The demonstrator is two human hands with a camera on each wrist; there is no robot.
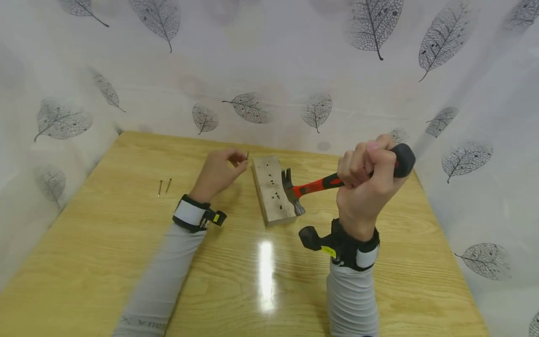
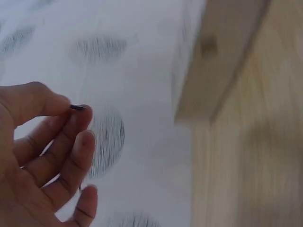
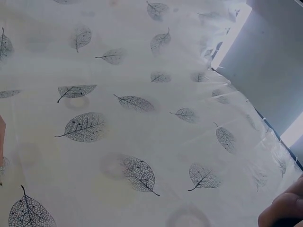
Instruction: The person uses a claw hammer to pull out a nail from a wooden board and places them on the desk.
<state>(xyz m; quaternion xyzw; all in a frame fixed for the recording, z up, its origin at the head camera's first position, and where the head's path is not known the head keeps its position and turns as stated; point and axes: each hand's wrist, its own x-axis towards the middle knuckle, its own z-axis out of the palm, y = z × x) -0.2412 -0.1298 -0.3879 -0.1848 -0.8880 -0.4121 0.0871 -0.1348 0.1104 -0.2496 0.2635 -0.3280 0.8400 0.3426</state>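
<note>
Far to my left two spare nails (image 1: 164,186) lie side by side on the wooden table (image 1: 105,243), well apart from everything else. Next comes my left hand (image 1: 216,172), pinching a single nail (image 1: 247,155) between thumb and fingertip, held upright just beside the left edge of the wood block (image 1: 271,189). The left wrist view shows only its dark end (image 2: 77,107) peeking between my fingers (image 2: 78,118). It is thin, stiff and light, and I judge it slippery enough to roll out of a loose pinch, so I would hold it low on the shank, fingers clear of the head.

The block lies flat on the table, pocked with dark holes, and looks solid enough to stay put.

Over its right side hangs the claw hammer (image 1: 294,187). My right hand (image 1: 364,175) is wrapped tight around the black end of the handle, raised off the table. It should feel head-heavy; gripping far back gives swing but less control.

The leaf-print sheet (image 1: 294,70) walls in the back and both sides, close behind the block. Open room is toward me and above.
</note>
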